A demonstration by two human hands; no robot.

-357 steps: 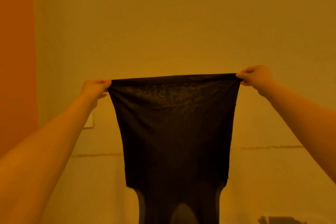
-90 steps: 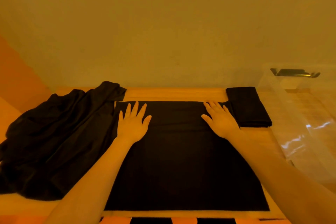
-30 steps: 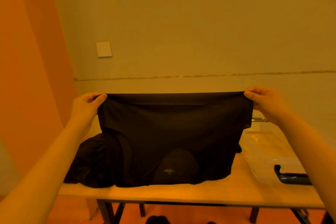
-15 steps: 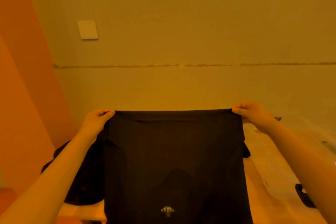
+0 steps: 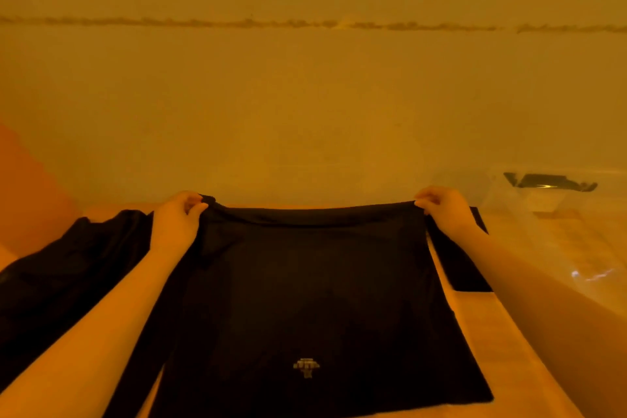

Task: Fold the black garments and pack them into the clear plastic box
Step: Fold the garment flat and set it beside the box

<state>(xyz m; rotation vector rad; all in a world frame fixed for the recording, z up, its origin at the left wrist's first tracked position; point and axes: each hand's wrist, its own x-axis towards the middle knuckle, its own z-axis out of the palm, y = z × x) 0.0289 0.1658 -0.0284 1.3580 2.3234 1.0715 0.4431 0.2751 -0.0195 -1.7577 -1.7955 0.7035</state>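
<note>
Plain wall behind, wooden table [image 5: 529, 370] up front. Black garment [image 5: 305, 299] lies spread mid-table, unfolded pile [image 5: 68, 278] left, clear plastic box [image 5: 556, 231] far right. My left hand [image 5: 174, 224] and right hand [image 5: 444, 209] pinch its far corners. I'd keep that edge taut and square before folding.

Two bare forearms reach forward from the bottom corners of the view, set wide apart. The left hand [image 5: 176, 224] and the right hand [image 5: 444, 209] each have fingers curled, thumb pinching against fingertips, knuckles up.
</note>
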